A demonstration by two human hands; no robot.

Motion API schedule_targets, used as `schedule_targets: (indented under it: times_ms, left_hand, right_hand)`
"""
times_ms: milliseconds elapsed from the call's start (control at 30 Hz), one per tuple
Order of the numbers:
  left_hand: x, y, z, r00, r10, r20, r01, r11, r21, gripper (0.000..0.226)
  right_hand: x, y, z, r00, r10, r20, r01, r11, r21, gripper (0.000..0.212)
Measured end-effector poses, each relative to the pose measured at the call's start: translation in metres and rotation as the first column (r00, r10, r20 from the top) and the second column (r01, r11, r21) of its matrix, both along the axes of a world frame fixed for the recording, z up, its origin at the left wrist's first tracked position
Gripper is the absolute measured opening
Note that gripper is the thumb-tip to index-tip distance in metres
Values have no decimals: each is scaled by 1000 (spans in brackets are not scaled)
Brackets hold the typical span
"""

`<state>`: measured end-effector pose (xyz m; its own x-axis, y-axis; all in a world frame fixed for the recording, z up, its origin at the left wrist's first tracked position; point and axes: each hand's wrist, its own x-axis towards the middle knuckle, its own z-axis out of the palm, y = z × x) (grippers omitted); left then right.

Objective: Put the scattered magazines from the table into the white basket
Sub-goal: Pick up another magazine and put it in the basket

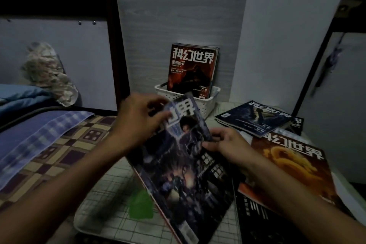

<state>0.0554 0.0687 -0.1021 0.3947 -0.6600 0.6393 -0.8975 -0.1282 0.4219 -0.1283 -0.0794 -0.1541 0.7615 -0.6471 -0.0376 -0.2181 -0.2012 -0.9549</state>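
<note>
A dark blue magazine (178, 168) is tilted up over the table's middle, held by both hands. My left hand (136, 123) grips its upper left edge; my right hand (227, 142) pinches its right edge. Behind it, the white perforated basket (208, 101) stands against the wall with a red-covered magazine (192, 69) upright inside and others behind that one. On the right of the table lie an orange-covered magazine (285, 166), a dark blue one (255, 119) further back, and a black one (261, 222) under the orange cover.
The table carries a checked white cloth (111, 200) with a green patch (140, 204). A bed with patterned bedding (59, 144) and a dark headboard frame (116, 45) lies to the left. A pale cabinet (336, 95) stands to the right.
</note>
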Motion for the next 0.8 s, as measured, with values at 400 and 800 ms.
schedule_targets:
  times_ms: [400,800]
  left_hand:
    - [31,-10,-23,863,-143,-484,35,974,-224,51]
    - [55,-69,-20,943,-72,-326,-34,951,-307,12]
  right_hand:
    - [18,-29,19,880,-242,409,217,970,107,25]
    - [40,-72,50,855,-173,488,385,843,-376,20]
